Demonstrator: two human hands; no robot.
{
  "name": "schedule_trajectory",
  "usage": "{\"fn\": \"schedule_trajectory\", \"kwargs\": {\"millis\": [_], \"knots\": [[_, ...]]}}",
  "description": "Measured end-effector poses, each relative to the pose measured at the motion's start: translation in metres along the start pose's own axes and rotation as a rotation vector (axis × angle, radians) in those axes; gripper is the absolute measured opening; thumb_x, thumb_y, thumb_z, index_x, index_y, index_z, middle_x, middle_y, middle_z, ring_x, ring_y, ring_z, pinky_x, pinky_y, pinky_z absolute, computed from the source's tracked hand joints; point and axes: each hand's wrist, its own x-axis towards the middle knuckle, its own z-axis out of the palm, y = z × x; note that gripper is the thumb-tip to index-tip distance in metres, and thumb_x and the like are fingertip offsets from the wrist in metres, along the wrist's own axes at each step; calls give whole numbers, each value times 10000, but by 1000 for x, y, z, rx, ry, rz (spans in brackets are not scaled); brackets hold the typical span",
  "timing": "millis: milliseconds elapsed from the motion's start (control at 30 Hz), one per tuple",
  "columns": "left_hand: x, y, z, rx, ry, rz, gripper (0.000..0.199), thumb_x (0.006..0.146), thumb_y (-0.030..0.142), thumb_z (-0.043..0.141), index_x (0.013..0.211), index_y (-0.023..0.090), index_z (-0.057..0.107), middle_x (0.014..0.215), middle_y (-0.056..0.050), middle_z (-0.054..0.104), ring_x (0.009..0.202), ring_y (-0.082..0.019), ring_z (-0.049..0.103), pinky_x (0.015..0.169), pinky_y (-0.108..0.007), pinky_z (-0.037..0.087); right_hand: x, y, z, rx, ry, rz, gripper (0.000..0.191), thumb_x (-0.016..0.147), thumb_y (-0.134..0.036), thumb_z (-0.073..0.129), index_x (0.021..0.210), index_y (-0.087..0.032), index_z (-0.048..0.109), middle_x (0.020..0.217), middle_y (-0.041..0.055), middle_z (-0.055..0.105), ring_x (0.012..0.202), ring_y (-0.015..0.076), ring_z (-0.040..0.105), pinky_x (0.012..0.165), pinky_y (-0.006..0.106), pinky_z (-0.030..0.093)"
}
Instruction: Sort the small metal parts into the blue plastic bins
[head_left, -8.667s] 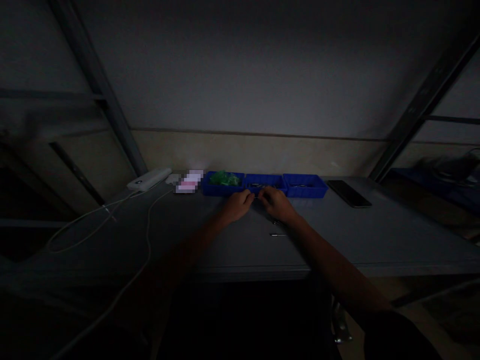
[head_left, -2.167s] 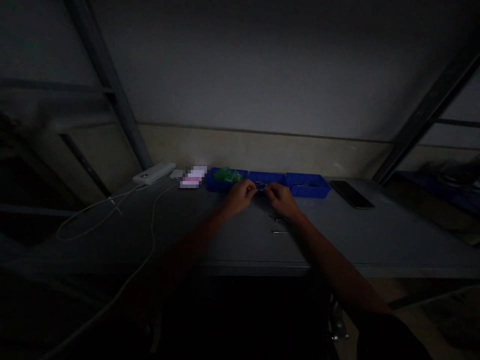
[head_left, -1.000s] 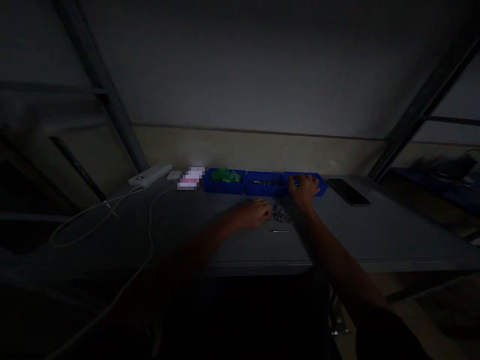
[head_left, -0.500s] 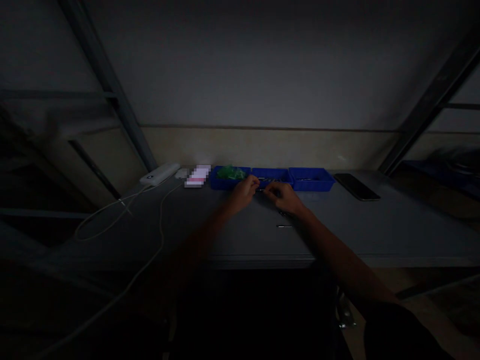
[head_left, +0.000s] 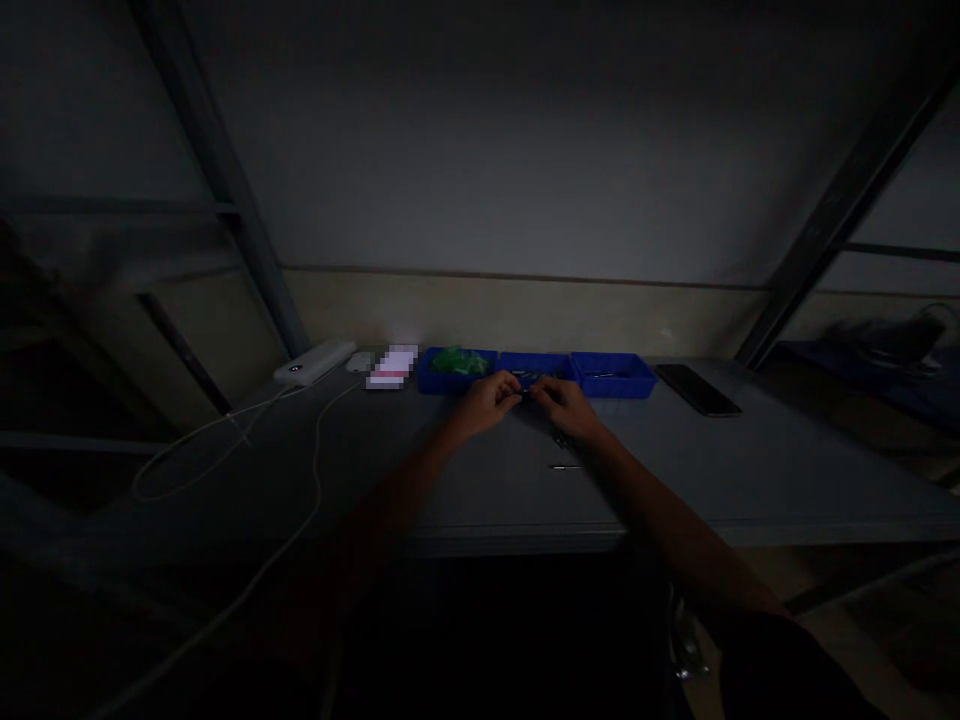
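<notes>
My left hand (head_left: 489, 402) and my right hand (head_left: 564, 406) meet just in front of the middle blue bin (head_left: 536, 363). Their fingers are closed around something small and dark between them, too dim to make out. Behind my left hand, the left blue bin (head_left: 435, 382) holds green plastic (head_left: 459, 361). Small metal pieces lie in the middle bin, and the right blue bin (head_left: 616, 387) holds a thin dark piece. A thin metal rod (head_left: 564, 467) lies on the table below my right hand, with small dark parts (head_left: 559, 439) beside my right wrist.
A dark phone (head_left: 699, 390) lies on the grey table (head_left: 480, 500) at the right. At the left are a lit, blurred-out screen (head_left: 393, 368), a white power bank (head_left: 315, 363) and a white cable (head_left: 318, 470) trailing over the front edge. Metal posts stand on both sides.
The view has shifted a little, so the bins and table appear slightly lower. My hands stay close together, with the fingertips now nearer each other.
</notes>
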Motion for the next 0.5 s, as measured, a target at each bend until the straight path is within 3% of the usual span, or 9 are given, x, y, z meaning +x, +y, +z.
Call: {"fn": "schedule_trajectory", "kwargs": {"millis": [133,300,500], "knots": [[0,0,1,74,20,38,42,803,161,517,832,148,544,716,8,581,656,-112,540,624,-226,416,0,-4,-1,23,3,-9,307,843,-413,442,708,-167,566,627,-14,534,594,118,470,567,230,327],[-1,4,-1,147,26,67,135,847,210,475,807,143,586,712,1,602,637,-109,532,615,-220,396,-1,-7,-2,11,2,8,237,808,-381,507,859,-168,596,610,-29,529,568,112,464,560,223,341],[-3,1,7,175,-25,31,238,876,243,442,809,130,640,687,-9,632,622,-113,542,619,-223,407,1,-1,-4,-22,23,9,259,835,-378,450,778,-167,588,639,-8,558,599,118,482,574,228,354]]}}
